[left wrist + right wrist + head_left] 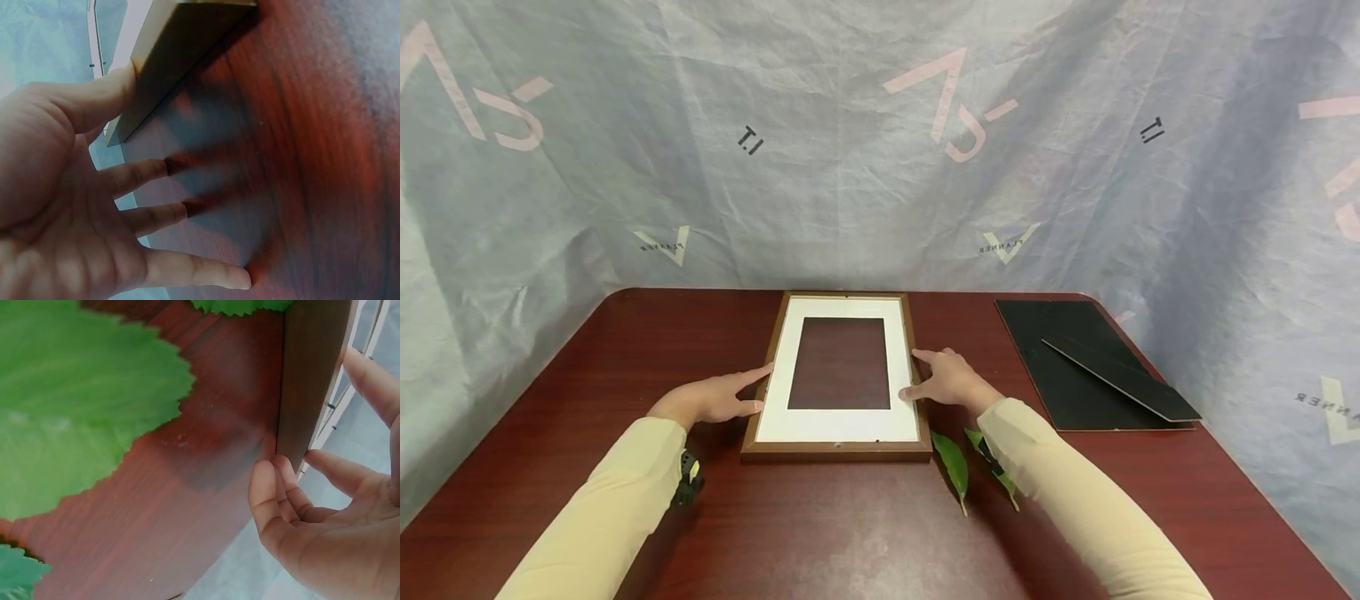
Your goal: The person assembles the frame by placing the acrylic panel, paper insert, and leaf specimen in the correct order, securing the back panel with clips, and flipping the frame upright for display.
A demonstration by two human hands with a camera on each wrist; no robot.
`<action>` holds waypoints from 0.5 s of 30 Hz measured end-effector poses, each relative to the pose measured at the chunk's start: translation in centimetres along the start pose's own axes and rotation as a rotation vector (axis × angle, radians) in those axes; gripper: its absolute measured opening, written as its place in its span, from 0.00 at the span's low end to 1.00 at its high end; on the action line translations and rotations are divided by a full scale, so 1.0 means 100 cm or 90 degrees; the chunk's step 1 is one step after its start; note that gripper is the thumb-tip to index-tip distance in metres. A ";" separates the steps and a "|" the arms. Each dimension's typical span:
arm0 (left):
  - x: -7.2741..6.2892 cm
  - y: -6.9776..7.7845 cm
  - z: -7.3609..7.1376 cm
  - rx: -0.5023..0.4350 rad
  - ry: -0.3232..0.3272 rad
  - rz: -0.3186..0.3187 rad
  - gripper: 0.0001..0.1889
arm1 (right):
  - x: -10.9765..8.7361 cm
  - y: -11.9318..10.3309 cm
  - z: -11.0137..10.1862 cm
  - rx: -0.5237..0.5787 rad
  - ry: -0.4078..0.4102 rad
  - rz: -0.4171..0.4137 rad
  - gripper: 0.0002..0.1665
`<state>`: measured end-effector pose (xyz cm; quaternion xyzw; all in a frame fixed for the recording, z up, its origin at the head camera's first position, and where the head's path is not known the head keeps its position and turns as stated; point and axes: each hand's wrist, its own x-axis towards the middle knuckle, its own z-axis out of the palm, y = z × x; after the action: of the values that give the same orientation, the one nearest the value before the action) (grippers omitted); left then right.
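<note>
A brown picture frame [835, 456] lies on the table with a white mat [838, 423] inside it, and dark red shows through the mat's window. At the frame's left side is my left hand [718, 398], thumb and index finger extended to its edge. The left wrist view shows that thumb against the frame's side wall [181, 47], the other fingers spread over the tabletop. My right hand [951, 379] is at the opposite side, thumb reaching over the rim. In the right wrist view its lower fingers [265, 487] bend close beside the wooden side.
Two green leaves, one nearer the frame [952, 462] and one partly under the right sleeve [1000, 475], lie at the frame's front right. A black board [1037, 333] rests on the table's right, with a narrower black panel [1120, 371] tilted across it. A grey curtain [842, 167] hangs behind.
</note>
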<state>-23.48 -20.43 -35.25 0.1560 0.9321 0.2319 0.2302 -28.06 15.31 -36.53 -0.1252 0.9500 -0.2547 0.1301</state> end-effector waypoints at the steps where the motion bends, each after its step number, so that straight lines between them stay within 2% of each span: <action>1: 0.000 0.000 0.000 0.003 0.001 0.002 0.38 | 0.000 0.001 -0.001 0.002 0.004 -0.004 0.50; 7: 0.001 0.000 0.000 0.006 0.001 0.005 0.38 | -0.004 0.005 -0.010 0.035 0.040 -0.018 0.44; 15: 0.001 -0.002 0.000 0.008 0.004 0.007 0.38 | -0.016 0.008 -0.018 0.093 0.092 -0.010 0.36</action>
<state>-23.58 -20.51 -35.38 0.1620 0.9333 0.2280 0.2251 -27.26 17.24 -35.13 -0.1039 0.9349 -0.3326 0.0679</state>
